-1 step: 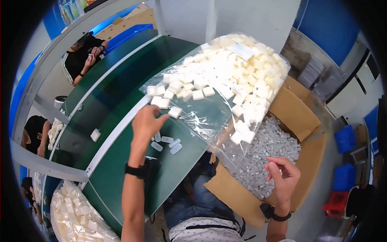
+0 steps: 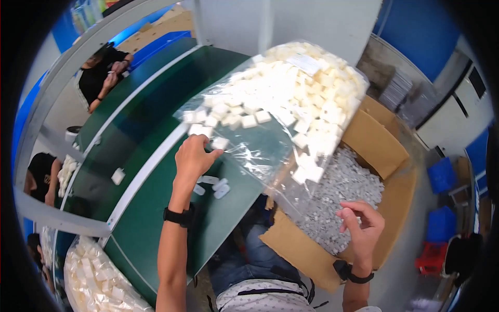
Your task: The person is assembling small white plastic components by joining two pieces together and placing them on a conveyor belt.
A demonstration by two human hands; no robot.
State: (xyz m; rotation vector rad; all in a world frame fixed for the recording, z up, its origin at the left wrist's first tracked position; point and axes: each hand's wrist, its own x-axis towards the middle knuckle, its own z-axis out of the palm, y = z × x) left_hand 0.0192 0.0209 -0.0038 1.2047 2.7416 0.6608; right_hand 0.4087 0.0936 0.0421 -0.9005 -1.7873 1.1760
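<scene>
Over the green belt (image 2: 218,244), my left hand (image 2: 195,158) has its thumb and fingers apart. It hovers next to a loose white block (image 2: 220,143), with nothing visible in its grasp. More white blocks (image 2: 249,120) spill from the mouth of a large clear plastic bag (image 2: 254,156). Beside that hand, several pale grey rounded-oblong pieces (image 2: 222,192) lie on the belt, partly hidden by it. My right hand (image 2: 366,226) is above a cardboard box of small grey pieces (image 2: 358,182). Its fingers are curled with the thumb near them; what they hold is hidden.
The open cardboard box (image 2: 299,255) stands right of the belt, flaps out. Another clear bag of white blocks (image 2: 99,275) is at lower left. A metal rail (image 2: 148,179) divides the belt; a single white block (image 2: 118,176) lies beyond it. Co-workers (image 2: 106,75) sit across.
My left hand has moved slightly right, closer to the loose white block. My right hand stays over the box. The whole view has shifted a little.
</scene>
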